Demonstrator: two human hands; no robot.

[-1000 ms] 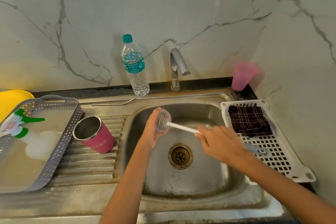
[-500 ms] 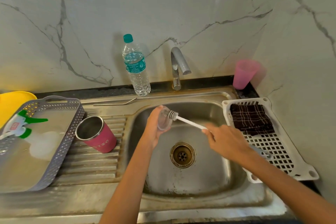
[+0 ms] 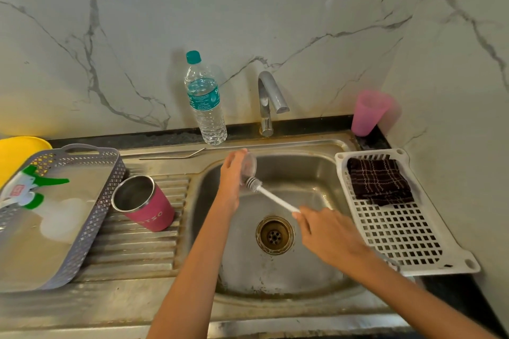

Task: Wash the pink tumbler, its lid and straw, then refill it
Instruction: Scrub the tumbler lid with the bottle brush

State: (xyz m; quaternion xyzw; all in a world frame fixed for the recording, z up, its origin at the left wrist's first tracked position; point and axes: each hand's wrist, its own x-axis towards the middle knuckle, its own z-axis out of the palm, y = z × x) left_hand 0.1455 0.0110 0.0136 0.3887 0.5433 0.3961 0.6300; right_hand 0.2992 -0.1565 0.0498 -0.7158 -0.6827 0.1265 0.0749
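Observation:
My left hand holds the clear round lid on edge over the sink. My right hand grips the white handle of a small brush, whose bristled head touches the lid's lower edge. The pink steel tumbler stands tilted on the ribbed drainboard, left of the basin, its mouth open toward me. A thin metal straw lies along the back rim of the drainboard. A water bottle with a teal cap stands behind the sink, left of the tap.
A grey perforated tray at left holds a spray bottle. A white slotted rack with a dark checked cloth sits right of the basin. A pink plastic cup stands in the back right corner. The drain is open.
The brush head slid from the lid's middle out to its edge and down to its lower rim. My left hand shifted up a little with the lid; my right hand drew back slightly.

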